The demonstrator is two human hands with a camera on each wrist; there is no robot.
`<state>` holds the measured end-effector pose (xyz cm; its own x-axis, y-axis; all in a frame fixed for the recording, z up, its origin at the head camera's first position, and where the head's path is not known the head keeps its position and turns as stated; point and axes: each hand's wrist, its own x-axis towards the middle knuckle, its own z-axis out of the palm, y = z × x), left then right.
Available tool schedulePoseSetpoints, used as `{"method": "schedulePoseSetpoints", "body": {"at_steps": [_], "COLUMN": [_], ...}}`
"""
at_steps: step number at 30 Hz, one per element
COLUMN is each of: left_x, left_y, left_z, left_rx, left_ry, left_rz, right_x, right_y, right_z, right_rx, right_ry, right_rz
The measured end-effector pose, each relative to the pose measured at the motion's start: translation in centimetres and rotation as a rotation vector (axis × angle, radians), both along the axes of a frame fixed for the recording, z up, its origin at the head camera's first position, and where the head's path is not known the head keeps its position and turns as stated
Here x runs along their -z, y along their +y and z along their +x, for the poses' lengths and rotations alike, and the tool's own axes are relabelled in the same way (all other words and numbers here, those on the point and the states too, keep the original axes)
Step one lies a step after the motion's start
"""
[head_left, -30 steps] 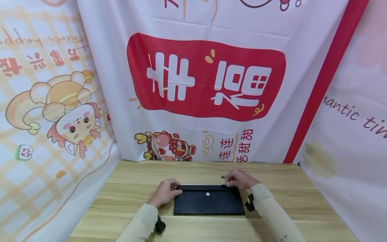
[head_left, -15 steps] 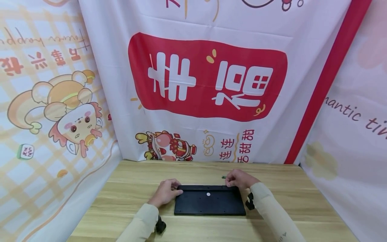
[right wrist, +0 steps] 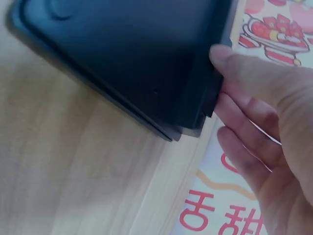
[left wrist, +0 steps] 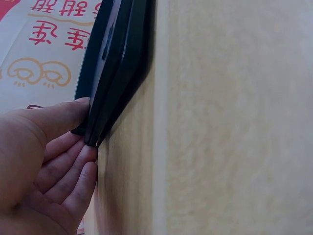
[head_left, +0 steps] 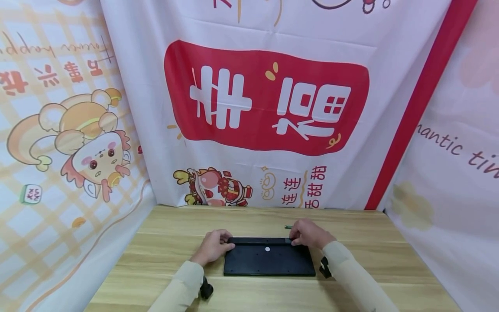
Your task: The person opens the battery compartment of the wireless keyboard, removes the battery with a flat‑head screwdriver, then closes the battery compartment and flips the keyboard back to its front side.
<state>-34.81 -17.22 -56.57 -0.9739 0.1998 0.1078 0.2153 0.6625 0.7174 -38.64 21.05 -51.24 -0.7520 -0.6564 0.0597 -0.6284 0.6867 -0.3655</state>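
Note:
A black keyboard (head_left: 269, 263) lies underside up on the table, with a raised ridge along its far edge and a round white sticker (head_left: 267, 249). My left hand (head_left: 212, 247) grips its far left corner; in the left wrist view the thumb lies on top and the fingers (left wrist: 80, 181) curl at the edge. With my right hand (head_left: 309, 235) I pinch the ridge near the far right corner. The right wrist view has that thumb on the ridge of the keyboard (right wrist: 132, 63) and the fingers behind it. A small green object (head_left: 288, 227), its kind unclear, lies just behind the right hand.
The wood-grain table (head_left: 156, 260) runs back to a white printed cloth (head_left: 152, 182). Printed cloths also hang at the left and right. A black wrist camera (head_left: 206, 289) sits at the left sleeve, another (head_left: 325, 267) at the right.
My right thumb has shifted slightly toward me, onto the ridge. A dark patch on the ridge beside that hand now looks lighter. My left hand and the keyboard keep their places.

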Motion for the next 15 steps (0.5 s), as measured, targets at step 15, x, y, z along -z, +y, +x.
{"method": "schedulePoseSetpoints", "body": {"at_steps": [15], "left_x": [-0.1], "left_y": [0.1], "left_z": [0.0], "left_rx": [-0.001], "left_ry": [-0.002], "left_rz": [-0.007], "right_x": [1.7], "right_y": [-1.6], "right_z": [2.6], "right_rx": [0.038], "right_ry": [0.440], "right_rz": [0.273]}}
